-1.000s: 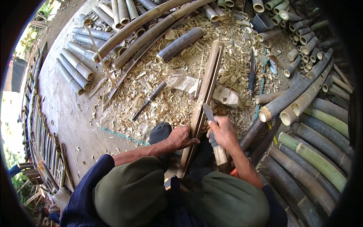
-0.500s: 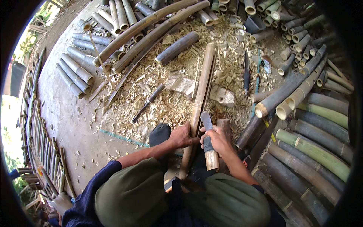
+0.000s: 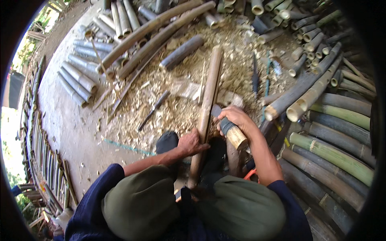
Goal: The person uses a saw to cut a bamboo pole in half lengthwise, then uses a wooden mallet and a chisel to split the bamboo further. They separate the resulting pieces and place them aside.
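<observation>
A long split bamboo piece (image 3: 210,80) stretches away from between my knees, its far end over the shavings. My left hand (image 3: 192,143) is closed around its near part, with the thumb across it. In my right hand (image 3: 237,119) is a knife (image 3: 235,136) with a thick bamboo handle bound in dark wrapping. Its short grey blade points left and meets the bamboo's right edge; whether it cuts in is too blurred to tell. Below the knife stands a wooden post (image 3: 233,156), partly hidden by the handle and my right arm.
Pale shavings (image 3: 161,86) cover the ground ahead. A second knife (image 3: 153,110) lies there, left of the bamboo piece, and a dark long tool (image 3: 255,76) lies to its right. Cut bamboo tubes (image 3: 78,78) lie far left; thick bamboo poles (image 3: 329,152) are stacked close on my right.
My right hand has moved up and forward along the bamboo piece, and the knife has tilted so its blade points left. My left hand keeps its hold. The view has shifted slightly.
</observation>
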A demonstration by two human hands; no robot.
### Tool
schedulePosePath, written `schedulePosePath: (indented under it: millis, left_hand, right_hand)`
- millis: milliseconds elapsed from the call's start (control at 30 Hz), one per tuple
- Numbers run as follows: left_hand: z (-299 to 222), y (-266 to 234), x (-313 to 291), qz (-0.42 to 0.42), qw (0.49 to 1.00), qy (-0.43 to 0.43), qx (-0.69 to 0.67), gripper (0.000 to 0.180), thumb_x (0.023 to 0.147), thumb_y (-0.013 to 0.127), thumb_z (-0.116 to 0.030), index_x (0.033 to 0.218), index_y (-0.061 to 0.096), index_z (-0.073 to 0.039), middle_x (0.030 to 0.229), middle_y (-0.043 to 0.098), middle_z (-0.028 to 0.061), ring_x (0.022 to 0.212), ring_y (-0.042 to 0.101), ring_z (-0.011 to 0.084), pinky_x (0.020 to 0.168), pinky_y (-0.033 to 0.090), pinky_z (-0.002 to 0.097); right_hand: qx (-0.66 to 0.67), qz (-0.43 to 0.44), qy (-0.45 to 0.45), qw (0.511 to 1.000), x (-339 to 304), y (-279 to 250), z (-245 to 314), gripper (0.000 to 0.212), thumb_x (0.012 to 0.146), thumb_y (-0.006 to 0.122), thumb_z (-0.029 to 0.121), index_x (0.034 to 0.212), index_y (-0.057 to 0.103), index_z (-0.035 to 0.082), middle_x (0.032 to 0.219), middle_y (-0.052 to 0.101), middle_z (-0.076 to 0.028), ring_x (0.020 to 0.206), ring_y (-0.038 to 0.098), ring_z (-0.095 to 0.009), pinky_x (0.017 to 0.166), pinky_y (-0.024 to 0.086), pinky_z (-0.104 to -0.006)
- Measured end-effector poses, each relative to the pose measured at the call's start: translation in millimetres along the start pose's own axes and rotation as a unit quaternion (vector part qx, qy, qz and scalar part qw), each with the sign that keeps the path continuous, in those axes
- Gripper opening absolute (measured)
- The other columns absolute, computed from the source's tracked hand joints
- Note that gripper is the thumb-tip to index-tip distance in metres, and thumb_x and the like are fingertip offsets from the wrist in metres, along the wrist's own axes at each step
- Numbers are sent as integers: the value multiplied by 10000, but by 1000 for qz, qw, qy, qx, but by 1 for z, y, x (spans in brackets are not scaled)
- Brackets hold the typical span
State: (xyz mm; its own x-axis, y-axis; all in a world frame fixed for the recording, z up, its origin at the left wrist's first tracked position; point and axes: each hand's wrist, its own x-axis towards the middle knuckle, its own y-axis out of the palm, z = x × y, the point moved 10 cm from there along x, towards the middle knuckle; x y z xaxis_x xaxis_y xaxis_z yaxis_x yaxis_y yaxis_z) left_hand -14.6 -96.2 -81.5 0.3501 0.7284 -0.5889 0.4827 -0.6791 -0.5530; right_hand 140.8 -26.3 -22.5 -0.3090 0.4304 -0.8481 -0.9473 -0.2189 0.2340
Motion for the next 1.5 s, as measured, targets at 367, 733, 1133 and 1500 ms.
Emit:
schedulePosePath:
  millis: [367, 733, 1133, 1500]
  left_hand:
    - [-33, -46, 15, -38, 946, 123, -296, 565, 743, 911, -342, 1090, 688, 45, 972, 726, 185, 894, 691, 270, 830, 553, 410]
    - [-183, -276, -98, -188, 830, 421, -314, 1125, 717, 936, -524, 1504, 339, 15, 1459, 499, 251, 1358, 505, 350, 1144, 432, 510]
    - [-295, -328, -185, 17, 742, 518, -425, 625, 1034, 621, -492, 1454, 514, -42, 1223, 633, 37, 1138, 597, 131, 980, 504, 342]
    - [-309, -344, -209, 11, 743, 513, -430, 528, 1078, 569, -433, 1420, 574, -30, 1223, 677, 36, 1094, 612, 117, 993, 485, 315]
  right_hand:
    - [-14, -147, -334, 931, -230, -8, 69, 432, 999, 501, 187, 1356, 566, -48, 757, 696, -138, 583, 679, -212, 520, 565, -345]
    - [46, -267, -530, 804, -476, 14, 71, 484, 943, 522, 258, 1327, 568, -33, 730, 636, -141, 567, 653, -222, 487, 557, -345]
    - [-2, -95, -569, 817, -463, 115, 99, 314, 1042, 486, 246, 1160, 567, -33, 688, 656, -149, 560, 672, -241, 541, 583, -374]
    - [-5, -47, -592, 804, -450, 142, 128, 316, 1045, 479, 231, 1158, 580, -47, 696, 653, -138, 537, 654, -226, 512, 579, -369]
